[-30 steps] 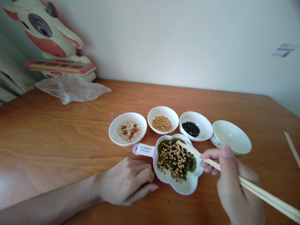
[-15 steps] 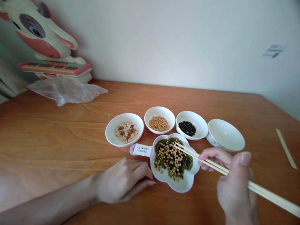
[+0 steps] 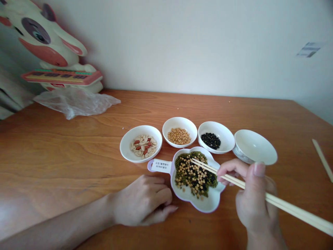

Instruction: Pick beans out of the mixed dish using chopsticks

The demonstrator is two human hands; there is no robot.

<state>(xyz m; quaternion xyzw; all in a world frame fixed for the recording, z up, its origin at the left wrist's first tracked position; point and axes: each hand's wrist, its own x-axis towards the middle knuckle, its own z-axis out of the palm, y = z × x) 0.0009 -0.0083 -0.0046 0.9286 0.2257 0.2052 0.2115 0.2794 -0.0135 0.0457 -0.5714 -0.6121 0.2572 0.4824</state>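
Note:
My right hand (image 3: 256,198) is closed around a pair of pale wooden chopsticks (image 3: 296,209). Their tips touch the mixed green, black and yellow beans (image 3: 196,177) near the far side of a flower-shaped white dish (image 3: 212,200). Whether a bean sits between the tips is too small to tell. Beside the dish's near left edge, my left hand (image 3: 145,201) rests on the table, fingers curled in, with nothing visible in them. The dish's lilac handle, bearing a paper label (image 3: 161,166), points left above that hand.
Behind the dish stand white bowls in an arc: one with peanuts (image 3: 144,147), one with yellow beans (image 3: 179,136), one with black beans (image 3: 211,140), and an empty bowl (image 3: 256,147). A plastic bag (image 3: 78,103) and cow toy (image 3: 62,45) are back left; a wooden strip (image 3: 322,159) lies right.
The chopstick tips have shifted slightly left over the beans. My left hand's fingertips sit a little farther from the dish's edge. The whole view has moved slightly.

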